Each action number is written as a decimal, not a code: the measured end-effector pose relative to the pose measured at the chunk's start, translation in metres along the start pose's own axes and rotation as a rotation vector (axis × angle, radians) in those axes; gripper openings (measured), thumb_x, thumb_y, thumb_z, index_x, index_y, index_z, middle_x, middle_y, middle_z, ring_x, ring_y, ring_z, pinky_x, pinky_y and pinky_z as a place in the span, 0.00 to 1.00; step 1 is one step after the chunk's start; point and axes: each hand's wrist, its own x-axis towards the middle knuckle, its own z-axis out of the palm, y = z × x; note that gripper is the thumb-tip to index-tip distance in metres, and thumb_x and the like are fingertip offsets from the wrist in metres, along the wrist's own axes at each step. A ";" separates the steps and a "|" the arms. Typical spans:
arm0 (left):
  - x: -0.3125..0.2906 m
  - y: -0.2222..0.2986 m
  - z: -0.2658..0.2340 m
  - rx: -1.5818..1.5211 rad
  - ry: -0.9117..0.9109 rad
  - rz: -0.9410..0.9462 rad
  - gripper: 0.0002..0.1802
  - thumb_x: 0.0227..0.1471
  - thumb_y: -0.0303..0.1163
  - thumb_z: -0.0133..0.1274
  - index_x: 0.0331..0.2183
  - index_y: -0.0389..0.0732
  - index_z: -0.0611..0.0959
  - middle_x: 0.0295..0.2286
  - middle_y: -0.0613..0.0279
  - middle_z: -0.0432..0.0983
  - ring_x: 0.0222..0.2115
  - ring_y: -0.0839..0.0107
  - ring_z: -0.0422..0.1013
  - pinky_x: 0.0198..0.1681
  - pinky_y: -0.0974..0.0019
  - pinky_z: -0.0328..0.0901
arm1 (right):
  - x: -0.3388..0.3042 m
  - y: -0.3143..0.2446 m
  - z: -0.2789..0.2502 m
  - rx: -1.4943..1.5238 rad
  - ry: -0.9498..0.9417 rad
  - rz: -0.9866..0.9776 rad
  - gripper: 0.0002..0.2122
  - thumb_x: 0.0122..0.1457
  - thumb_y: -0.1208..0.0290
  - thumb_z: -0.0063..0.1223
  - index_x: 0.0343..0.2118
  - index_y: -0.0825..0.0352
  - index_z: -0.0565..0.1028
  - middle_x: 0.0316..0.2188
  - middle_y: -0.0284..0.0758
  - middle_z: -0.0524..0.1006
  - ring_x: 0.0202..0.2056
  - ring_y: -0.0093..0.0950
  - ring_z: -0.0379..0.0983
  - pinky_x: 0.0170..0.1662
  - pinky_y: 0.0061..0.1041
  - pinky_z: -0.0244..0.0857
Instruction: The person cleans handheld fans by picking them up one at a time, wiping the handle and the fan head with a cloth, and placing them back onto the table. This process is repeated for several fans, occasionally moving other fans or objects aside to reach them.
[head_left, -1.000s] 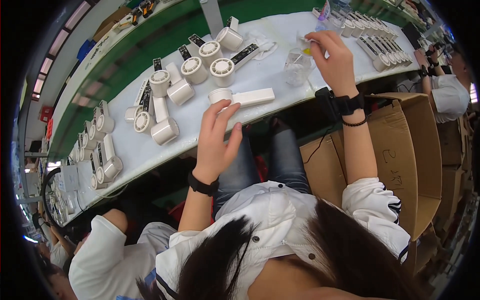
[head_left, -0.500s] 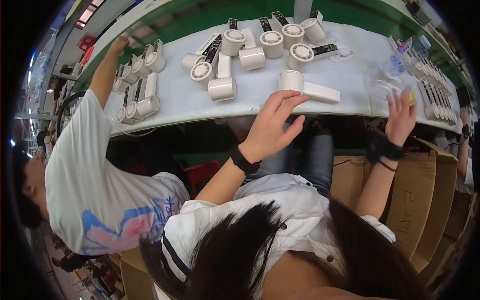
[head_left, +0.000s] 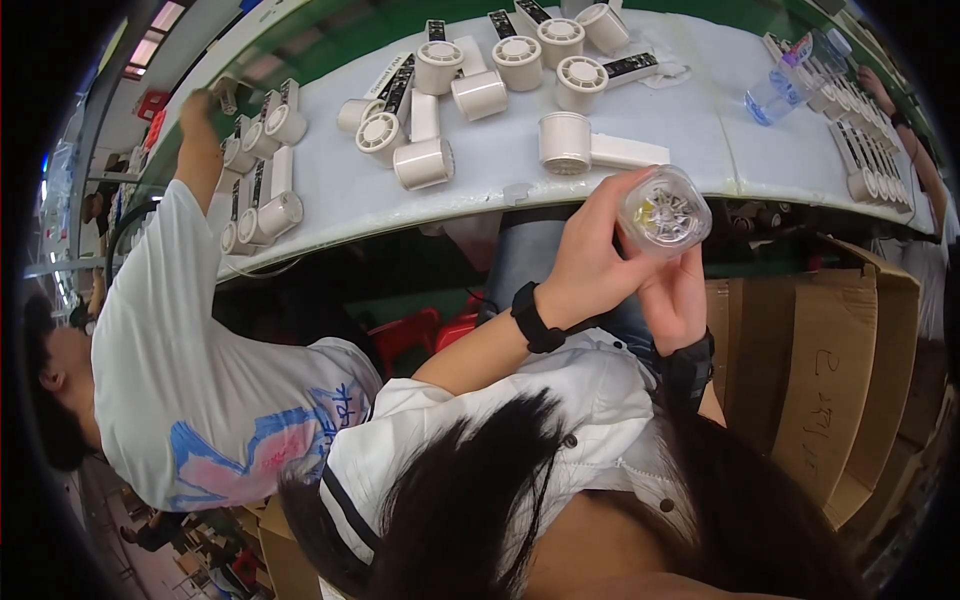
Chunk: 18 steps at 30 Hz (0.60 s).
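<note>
A clear plastic bottle is held in front of the table's edge, its ribbed base turned up towards me. A bit of yellow-green shows through it. My left hand wraps round the bottle's left side, with the thumb below. Under it, my right hand closes on the other end; its fingertips and that end are mostly hidden. Just beyond lies a white device with a round drum head and a flat handle. It rests on the table with neither hand touching it.
Several similar white devices, some with bare circuit boards, lie across the white table. Another clear bottle stands at the right beside a row of units. A co-worker reaches forward at left. An open cardboard box sits at lower right.
My right hand has brought the clear bottle from the table's right side to the middle. My left hand has left the white device and closed round the bottle.
</note>
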 end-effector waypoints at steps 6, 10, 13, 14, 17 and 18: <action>-0.004 0.011 -0.011 0.195 0.012 0.040 0.33 0.37 0.30 0.65 0.46 0.34 0.71 0.42 0.54 0.73 0.41 0.70 0.71 0.45 0.69 0.64 | -0.008 0.010 0.000 0.068 0.039 0.056 0.20 0.62 0.56 0.41 0.51 0.66 0.64 0.51 0.35 0.67 0.52 0.27 0.63 0.56 0.29 0.59; -0.009 0.011 -0.001 0.144 0.094 0.141 0.32 0.37 0.30 0.64 0.46 0.34 0.71 0.42 0.53 0.73 0.41 0.69 0.72 0.45 0.69 0.65 | -0.009 0.003 -0.002 0.034 0.005 0.033 0.21 0.62 0.56 0.41 0.52 0.66 0.64 0.51 0.35 0.67 0.52 0.28 0.64 0.56 0.30 0.59; -0.007 0.015 -0.012 0.179 -0.030 0.085 0.38 0.36 0.32 0.66 0.49 0.34 0.68 0.46 0.50 0.69 0.46 0.64 0.68 0.49 0.66 0.62 | -0.015 0.008 0.001 0.014 0.018 0.014 0.21 0.62 0.55 0.42 0.52 0.66 0.64 0.50 0.35 0.68 0.51 0.28 0.64 0.56 0.30 0.59; -0.007 0.015 -0.015 0.189 -0.092 0.058 0.41 0.35 0.32 0.66 0.51 0.34 0.66 0.48 0.48 0.66 0.49 0.62 0.66 0.50 0.64 0.61 | -0.017 0.007 0.001 -0.002 0.027 0.000 0.22 0.62 0.55 0.42 0.52 0.66 0.63 0.50 0.34 0.68 0.51 0.28 0.65 0.56 0.31 0.59; 0.001 0.007 -0.021 0.323 -0.062 0.209 0.46 0.34 0.35 0.67 0.54 0.35 0.62 0.52 0.47 0.60 0.53 0.57 0.60 0.54 0.61 0.56 | -0.003 -0.022 0.010 -0.216 0.114 -0.097 0.20 0.64 0.58 0.37 0.53 0.66 0.63 0.50 0.37 0.67 0.51 0.30 0.65 0.54 0.30 0.60; 0.004 0.003 -0.026 0.395 -0.047 0.284 0.49 0.34 0.36 0.67 0.55 0.35 0.61 0.54 0.46 0.57 0.55 0.55 0.57 0.56 0.59 0.54 | 0.013 -0.042 -0.002 -0.312 0.045 -0.268 0.19 0.63 0.62 0.41 0.52 0.67 0.64 0.49 0.37 0.68 0.48 0.29 0.67 0.50 0.28 0.63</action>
